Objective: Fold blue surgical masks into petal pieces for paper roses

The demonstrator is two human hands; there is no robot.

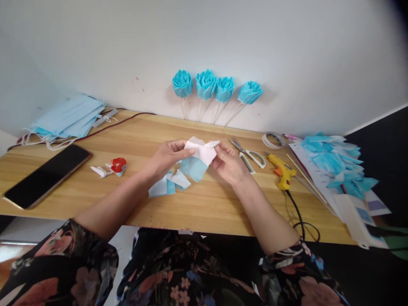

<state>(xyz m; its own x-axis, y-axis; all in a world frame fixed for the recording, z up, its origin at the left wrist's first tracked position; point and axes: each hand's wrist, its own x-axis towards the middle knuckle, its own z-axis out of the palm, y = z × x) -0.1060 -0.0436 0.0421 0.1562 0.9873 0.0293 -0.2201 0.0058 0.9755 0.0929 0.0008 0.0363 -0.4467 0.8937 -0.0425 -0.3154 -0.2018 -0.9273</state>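
Note:
Both hands hold one piece of thin white-and-blue mask fabric (pixel 202 153) just above the wooden table. My left hand (pixel 170 157) pinches its left side, thumb on the white face. At the upper right corner, where the edge looks folded or rolled, the fingers of my right hand (pixel 228 161) are closed on it. A blue part of the fabric hangs below the white part. Cut white and blue scraps (pixel 162 186) lie on the table beneath my left hand. Scissors (pixel 247 155) with white-and-grey handles rest just beyond my right hand.
Several blue fabric flowers on sticks (pixel 206 85) lean against the wall. At left are stacked face masks (pixel 68 117), a phone (pixel 47 176) and a red-and-white crumpled wrapper (pixel 118 165). A yellow glue gun (pixel 283 171), tape roll (pixel 273 140) and blue petal pieces (pixel 338 159) occupy the right side.

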